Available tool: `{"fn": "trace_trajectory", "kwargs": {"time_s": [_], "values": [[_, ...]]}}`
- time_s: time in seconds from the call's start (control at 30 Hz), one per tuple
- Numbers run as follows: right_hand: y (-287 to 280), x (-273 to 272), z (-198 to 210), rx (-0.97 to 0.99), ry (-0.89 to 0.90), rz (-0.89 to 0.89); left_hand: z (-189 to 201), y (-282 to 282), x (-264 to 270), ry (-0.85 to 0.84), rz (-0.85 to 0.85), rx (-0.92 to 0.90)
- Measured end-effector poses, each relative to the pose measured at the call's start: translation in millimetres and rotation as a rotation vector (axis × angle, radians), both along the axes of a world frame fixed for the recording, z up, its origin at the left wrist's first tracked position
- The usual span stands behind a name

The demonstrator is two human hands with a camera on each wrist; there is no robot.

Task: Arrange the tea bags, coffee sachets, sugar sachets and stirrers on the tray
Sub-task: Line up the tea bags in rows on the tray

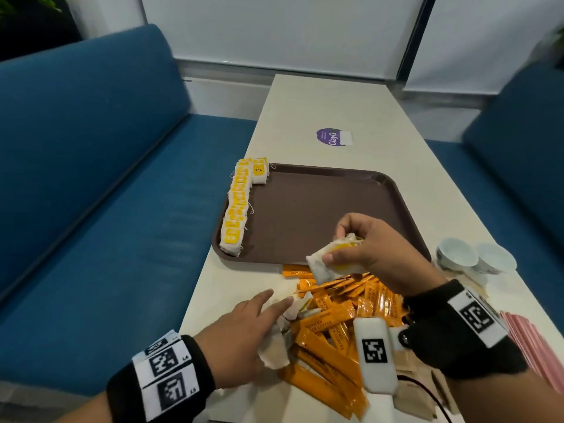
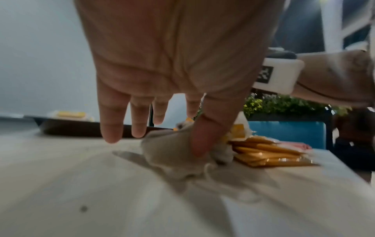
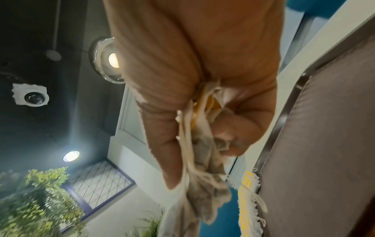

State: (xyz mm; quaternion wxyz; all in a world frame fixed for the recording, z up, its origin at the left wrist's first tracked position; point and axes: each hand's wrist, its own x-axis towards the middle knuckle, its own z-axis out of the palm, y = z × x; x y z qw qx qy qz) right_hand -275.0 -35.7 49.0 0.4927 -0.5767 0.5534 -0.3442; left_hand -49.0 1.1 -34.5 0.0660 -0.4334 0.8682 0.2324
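A brown tray [image 1: 320,209] lies mid-table with a row of yellow-tagged tea bags [image 1: 236,209] along its left rim. My right hand [image 1: 334,244] hovers over the tray's near edge and grips a small bunch of tea bags [image 1: 323,267]; the right wrist view shows those tea bags [image 3: 202,160] pinched between thumb and fingers. My left hand [image 1: 268,303] reaches with straight fingers over loose tea bags [image 1: 274,346] beside the pile of orange coffee sachets [image 1: 329,325]. In the left wrist view the thumb presses on a crumpled tea bag [image 2: 172,154].
Two white cups [image 1: 457,253] stand right of the tray. A stack of pink strips [image 1: 528,340] lies at the table's right edge, and brown paper sachets [image 1: 427,389] sit near the front. Blue sofas flank the table. A purple sticker [image 1: 331,137] marks the far tabletop.
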Motion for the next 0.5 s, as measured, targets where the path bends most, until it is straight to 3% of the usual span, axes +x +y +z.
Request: {"fn": "trace_trajectory", "kwargs": {"time_s": [0.1,0.23,0.37,0.5], "values": [[4.9,-7.5,-5.7,0.01,-0.03,-0.035,-1.4,1.8,-0.7,-0.008,-0.033,0.039],[9.8,-12.0,-14.0,0.026,-0.033,-0.058,-5.0,2.1,-9.2,-0.141,-0.055,-0.055],[14.5,-14.9,-21.0,0.052,-0.071,-0.075,-5.7,-3.0,-9.5,-0.195,-0.02,-0.186],[18.1,-15.6,-29.0,0.075,-0.06,-0.093,-10.0,-11.3,-8.9,-0.171,0.064,-0.16]]}}
